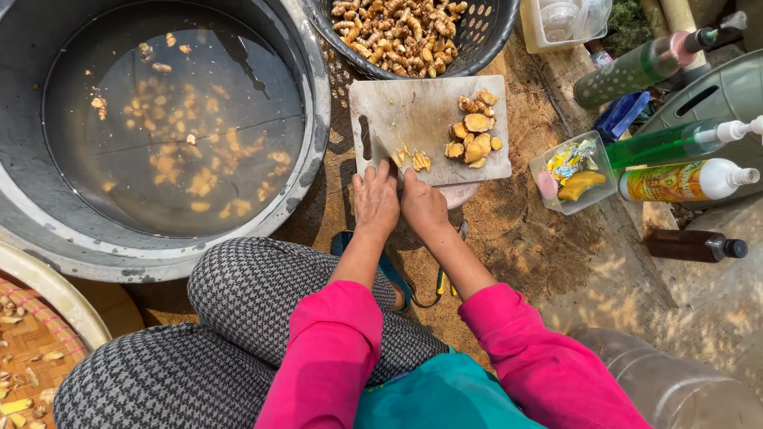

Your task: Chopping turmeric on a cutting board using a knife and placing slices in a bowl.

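A pale cutting board lies on the ground in front of me. My left hand is closed around a knife whose grey blade rests on the board's near edge. My right hand is right beside it, its fingertips pinching a small yellow root piece at the blade. Cut slices lie just to the right of that. A heap of peeled root chunks sits on the board's right side.
A large metal basin of water with floating slices is at the left. A black basket of whole roots stands behind the board. Spray bottles, a brown bottle and a clear tub lie at the right. A woven tray sits lower left.
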